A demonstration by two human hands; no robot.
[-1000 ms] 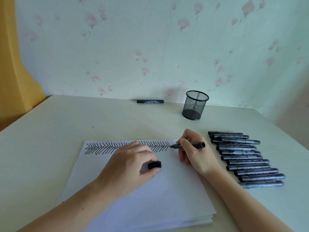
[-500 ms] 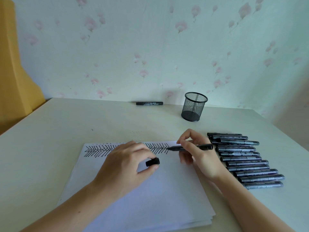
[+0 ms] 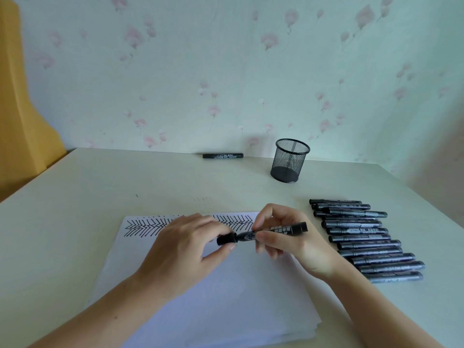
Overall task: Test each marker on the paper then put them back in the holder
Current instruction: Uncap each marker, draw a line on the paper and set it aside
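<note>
My right hand [image 3: 288, 244] grips a black marker [image 3: 278, 230] by its barrel, held level above the stack of white paper [image 3: 226, 292]. My left hand [image 3: 185, 249] pinches the marker's black cap [image 3: 226, 239] against the marker's tip end. A band of black chevron strokes [image 3: 145, 226] runs along the paper's far edge, partly hidden by both hands. The black mesh holder [image 3: 290, 160] stands upright at the back of the table, apparently holding nothing.
Several black markers [image 3: 364, 239] lie in a row on the table right of the paper. One more marker [image 3: 223, 155] lies by the wall, left of the holder. A yellow object [image 3: 22, 116] stands at the far left beside the table.
The right hand lifted the marker's tip off the paper and turned it level. The left hand brought the cap over from the paper onto the marker's tip.
</note>
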